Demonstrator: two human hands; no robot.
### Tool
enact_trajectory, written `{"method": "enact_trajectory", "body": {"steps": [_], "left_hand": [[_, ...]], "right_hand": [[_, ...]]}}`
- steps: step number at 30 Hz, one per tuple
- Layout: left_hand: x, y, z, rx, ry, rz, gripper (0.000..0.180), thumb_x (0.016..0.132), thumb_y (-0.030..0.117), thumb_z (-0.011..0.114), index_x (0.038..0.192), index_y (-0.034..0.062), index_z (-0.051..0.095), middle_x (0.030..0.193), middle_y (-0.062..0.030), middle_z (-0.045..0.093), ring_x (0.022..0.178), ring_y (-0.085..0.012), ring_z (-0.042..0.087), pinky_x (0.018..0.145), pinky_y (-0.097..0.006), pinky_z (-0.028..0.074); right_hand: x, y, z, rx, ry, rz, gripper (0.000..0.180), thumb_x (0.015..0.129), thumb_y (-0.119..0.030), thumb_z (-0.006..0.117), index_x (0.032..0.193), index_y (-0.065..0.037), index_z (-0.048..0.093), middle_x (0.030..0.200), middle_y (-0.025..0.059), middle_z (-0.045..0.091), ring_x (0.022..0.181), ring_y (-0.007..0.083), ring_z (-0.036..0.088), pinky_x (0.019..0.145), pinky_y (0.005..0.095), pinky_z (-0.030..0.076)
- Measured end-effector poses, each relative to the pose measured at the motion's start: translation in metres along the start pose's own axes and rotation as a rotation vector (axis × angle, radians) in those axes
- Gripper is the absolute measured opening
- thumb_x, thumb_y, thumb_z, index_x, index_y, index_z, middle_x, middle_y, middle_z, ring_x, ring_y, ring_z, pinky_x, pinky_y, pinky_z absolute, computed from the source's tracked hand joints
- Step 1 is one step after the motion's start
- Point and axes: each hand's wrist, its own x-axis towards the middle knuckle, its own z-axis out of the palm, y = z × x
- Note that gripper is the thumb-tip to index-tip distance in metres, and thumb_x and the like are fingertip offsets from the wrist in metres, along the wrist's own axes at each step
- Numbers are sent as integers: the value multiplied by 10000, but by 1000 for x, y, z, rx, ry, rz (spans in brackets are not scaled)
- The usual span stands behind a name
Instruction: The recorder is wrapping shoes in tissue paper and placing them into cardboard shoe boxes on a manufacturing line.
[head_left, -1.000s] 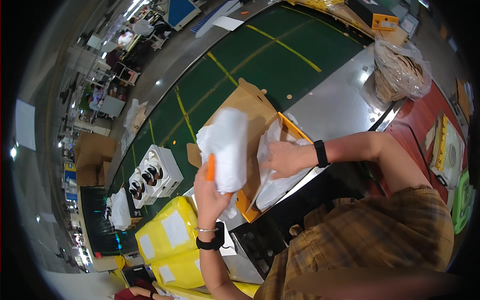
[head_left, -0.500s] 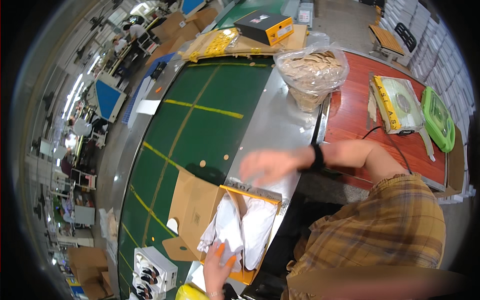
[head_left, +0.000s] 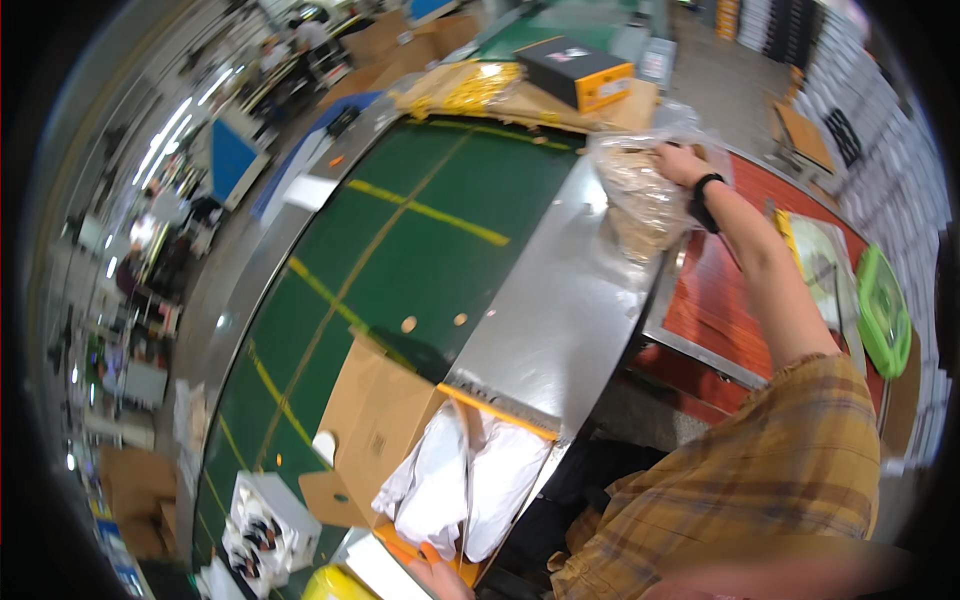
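An open box (head_left: pixel 497 409) with an orange rim and a brown lid (head_left: pixel 385 440) folded back stands at the conveyor's near side. White tissue paper (head_left: pixel 510 470) fills it; what it wraps is hidden. My left hand (head_left: pixel 440 577), with orange finger covers, grips the near end of this box, partly cut off by the picture's edge. Reaching far right, my right hand (head_left: pixel 682 165) is in the mouth of a clear plastic bag (head_left: pixel 640 215) of small brown pieces. Its fingers are bent down and closed; whatever they hold is hidden.
A green conveyor belt (head_left: pixel 410 270) with yellow lines runs beside a metal ledge (head_left: pixel 530 280). A black-and-orange box (head_left: pixel 575 72) sits at the far end. On the red table (head_left: pixel 705 300) are a clear-topped case (head_left: pixel 820 265) and a green container (head_left: pixel 882 315). A white box (head_left: pixel 270 530) stands lower left.
My right hand has moved from above the open box, far and right, into the plastic bag. My left hand has slid from the tissue paper to the box's near end. The view has shifted.
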Motion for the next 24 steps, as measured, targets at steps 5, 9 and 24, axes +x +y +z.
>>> {"method": "enact_trajectory", "body": {"steps": [5, 9, 24], "left_hand": [[12, -53, -28, -85, 23, 103, 675, 972, 28, 485, 1536, 17, 113, 1532, -189, 274, 1354, -278, 348, 1117, -338, 262], [23, -70, -29, -63, -7, 137, 706, 945, 8, 487, 1539, 25, 107, 1492, -180, 334, 1299, -254, 404, 1084, -320, 310], [19, -60, -31, -62, 21, 265, 702, 890, -43, 486, 1507, -46, 151, 1503, -224, 322, 1356, -277, 369, 1115, -312, 270]], "right_hand": [[5, -43, -19, 277, -210, 55, 336, 923, -333, 543, 1037, -65, 711, 865, 164, 705, 811, 290, 678, 777, 406, 510], [6, 0, -15, 495, -21, 199, 286, 887, -256, 591, 787, -15, 708, 583, 99, 641, 513, 210, 626, 528, 375, 483], [-184, -328, -122, 1328, -783, -441, 226, 989, -215, 557, 1086, -34, 653, 883, -16, 630, 782, 65, 587, 706, 217, 478]]}}
